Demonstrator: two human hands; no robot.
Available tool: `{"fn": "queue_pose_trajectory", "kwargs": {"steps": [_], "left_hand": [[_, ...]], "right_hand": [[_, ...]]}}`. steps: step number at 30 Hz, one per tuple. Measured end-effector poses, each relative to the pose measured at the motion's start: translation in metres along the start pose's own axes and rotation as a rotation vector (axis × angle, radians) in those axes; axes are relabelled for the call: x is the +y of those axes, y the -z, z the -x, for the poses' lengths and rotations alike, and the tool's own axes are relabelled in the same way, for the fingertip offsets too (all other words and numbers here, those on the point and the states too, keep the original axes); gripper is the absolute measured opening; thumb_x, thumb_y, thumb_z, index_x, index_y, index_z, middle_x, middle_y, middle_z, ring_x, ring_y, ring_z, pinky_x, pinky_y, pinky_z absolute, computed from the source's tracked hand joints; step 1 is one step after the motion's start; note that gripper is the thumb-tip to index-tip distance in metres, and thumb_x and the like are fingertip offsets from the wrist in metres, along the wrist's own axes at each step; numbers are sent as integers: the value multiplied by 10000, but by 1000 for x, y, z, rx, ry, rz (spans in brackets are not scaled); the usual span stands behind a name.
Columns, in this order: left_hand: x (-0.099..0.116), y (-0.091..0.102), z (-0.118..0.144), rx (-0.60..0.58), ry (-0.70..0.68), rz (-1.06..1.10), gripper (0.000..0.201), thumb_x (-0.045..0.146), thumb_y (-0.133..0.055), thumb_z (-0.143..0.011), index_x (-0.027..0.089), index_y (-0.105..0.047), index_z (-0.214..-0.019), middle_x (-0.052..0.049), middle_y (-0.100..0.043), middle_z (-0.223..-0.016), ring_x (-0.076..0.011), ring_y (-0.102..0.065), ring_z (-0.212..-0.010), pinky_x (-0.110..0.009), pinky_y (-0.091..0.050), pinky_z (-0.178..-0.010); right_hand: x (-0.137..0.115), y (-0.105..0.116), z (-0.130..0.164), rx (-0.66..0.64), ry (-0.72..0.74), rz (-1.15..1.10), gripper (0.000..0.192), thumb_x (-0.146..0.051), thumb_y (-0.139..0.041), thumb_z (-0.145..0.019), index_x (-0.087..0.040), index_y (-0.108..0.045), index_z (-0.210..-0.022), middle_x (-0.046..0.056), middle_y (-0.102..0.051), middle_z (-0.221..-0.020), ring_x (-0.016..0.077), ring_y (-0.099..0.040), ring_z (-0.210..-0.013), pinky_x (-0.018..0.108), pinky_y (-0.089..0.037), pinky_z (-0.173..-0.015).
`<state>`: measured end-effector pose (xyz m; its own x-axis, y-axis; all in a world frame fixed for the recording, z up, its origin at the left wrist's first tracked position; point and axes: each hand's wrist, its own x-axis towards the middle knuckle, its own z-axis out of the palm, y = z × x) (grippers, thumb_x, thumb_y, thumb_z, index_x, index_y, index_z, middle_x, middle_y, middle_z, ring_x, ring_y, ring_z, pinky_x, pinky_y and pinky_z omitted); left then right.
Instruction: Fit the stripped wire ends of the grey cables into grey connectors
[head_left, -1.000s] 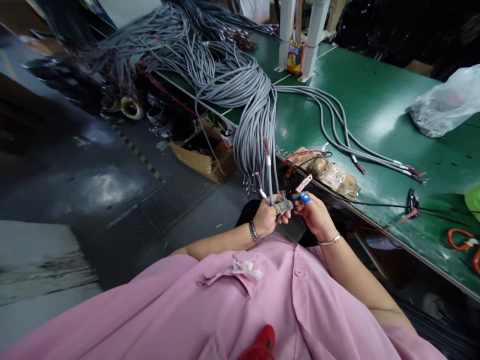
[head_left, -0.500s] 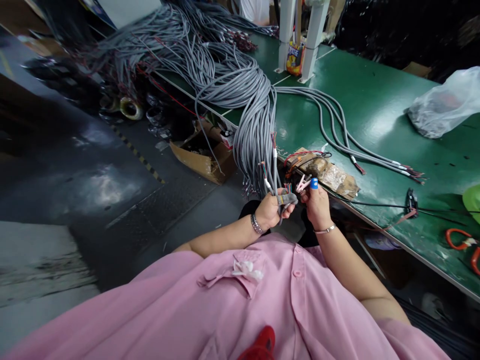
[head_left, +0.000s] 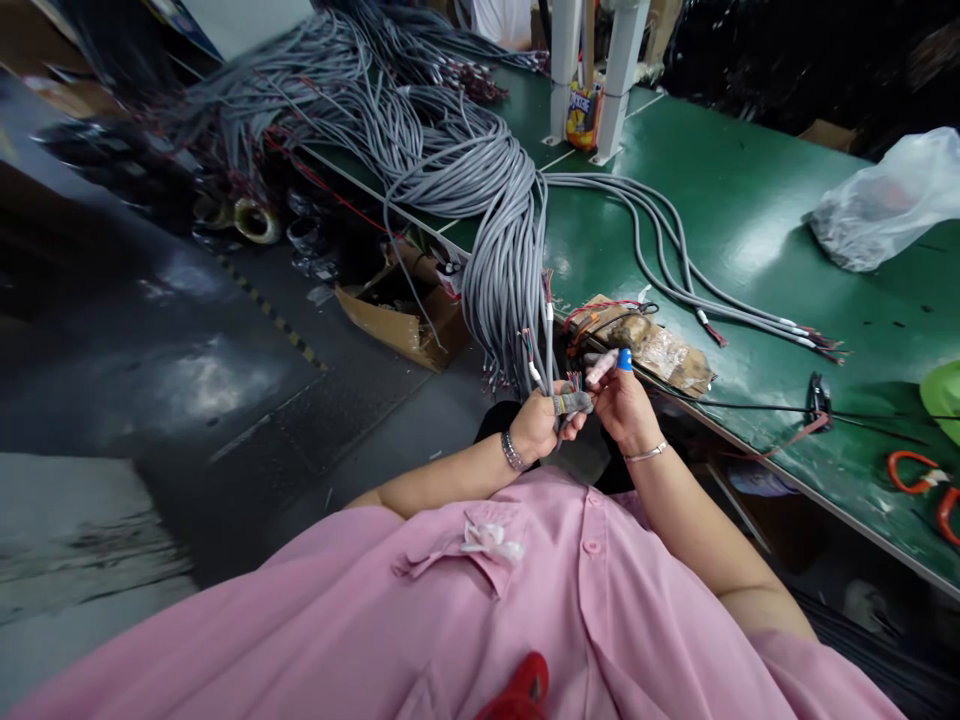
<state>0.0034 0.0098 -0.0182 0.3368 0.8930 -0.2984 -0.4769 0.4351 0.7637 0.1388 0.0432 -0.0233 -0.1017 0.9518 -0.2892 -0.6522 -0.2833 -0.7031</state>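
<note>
My left hand is closed around the end of a grey cable, with a grey fabric cover on one digit. Thin coloured wires fan out from the cable's stripped end just above that cover. Close beside it, my right hand has its fingers bent toward the wires. One of its digits wears a blue tip, and a pale pink wrapped piece shows next to it. What lies between the right fingers is too small to make out. A large bundle of grey cables hangs over the table edge beyond my left hand.
On the green table lie several separate cables, a taped brown block, a plastic bag and orange-handled scissors. White posts rise at the back. An open cardboard box sits below the table edge.
My right hand has turned slightly and shifted a little left, closer to the wires; its wrapped piece shows from another side. My left hand keeps its hold on the cable.
</note>
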Motion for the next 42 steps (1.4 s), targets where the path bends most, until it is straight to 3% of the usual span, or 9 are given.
{"fn": "queue_pose_trajectory", "kwargs": {"steps": [5,8,11,16,22,33,38,42], "left_hand": [[2,-4,13,52,-49,-40,281,377,-723,-665,148,-567,-707,3,-584,-494,-77,-451,-331,-188,-288,-322],[4,-9,20,116,-98,-55,308,398,-737,-651,154,-554,-691,8,-586,-507,-76,-463,-345,-195,-313,-339],[4,-14,21,148,-128,-34,309,402,-733,-653,158,-550,-703,15,-583,-515,-77,-472,-360,-199,-332,-353],[2,-17,14,166,-178,8,278,383,-700,-697,164,-529,-716,17,-590,-540,-73,-472,-369,-189,-286,-341],[0,-16,11,191,-156,10,274,396,-680,-710,163,-545,-761,21,-580,-538,-69,-469,-368,-187,-269,-347],[-3,-16,11,215,-125,-20,302,398,-707,-672,171,-514,-723,19,-581,-530,-75,-473,-357,-194,-254,-342],[-3,-11,18,203,-123,-48,343,436,-715,-669,171,-499,-695,19,-582,-532,-71,-472,-360,-193,-266,-351],[-6,-1,25,140,-108,-122,339,454,-712,-696,151,-563,-730,3,-596,-551,-82,-511,-405,-196,-299,-385]], "right_hand": [[-4,5,7,-104,-122,1,555,-744,-515,-740,-203,-626,-795,26,-667,-789,114,-543,-580,254,-479,-534],[-7,3,9,-107,-115,29,483,-683,-559,-762,-210,-637,-823,22,-675,-836,111,-567,-620,242,-486,-548],[-9,-1,9,-52,-52,63,360,-564,-657,-760,-210,-643,-824,-5,-646,-758,95,-555,-616,209,-474,-539],[-10,-4,12,-36,-58,40,348,-530,-690,-748,-192,-652,-819,-8,-625,-730,85,-519,-580,199,-474,-516],[-8,-5,12,-23,-61,-12,283,-462,-726,-738,-202,-646,-817,-27,-610,-709,74,-502,-571,190,-467,-527],[-2,-5,11,-30,-36,-2,323,-541,-666,-766,-223,-653,-818,-10,-659,-810,87,-522,-613,206,-482,-573],[-2,10,19,-82,-152,-48,442,-659,-604,-746,-230,-653,-838,19,-688,-884,124,-588,-683,251,-516,-613],[-1,31,27,-57,-191,-34,429,-642,-626,-739,-236,-662,-871,24,-695,-899,127,-610,-707,245,-513,-612]]}}
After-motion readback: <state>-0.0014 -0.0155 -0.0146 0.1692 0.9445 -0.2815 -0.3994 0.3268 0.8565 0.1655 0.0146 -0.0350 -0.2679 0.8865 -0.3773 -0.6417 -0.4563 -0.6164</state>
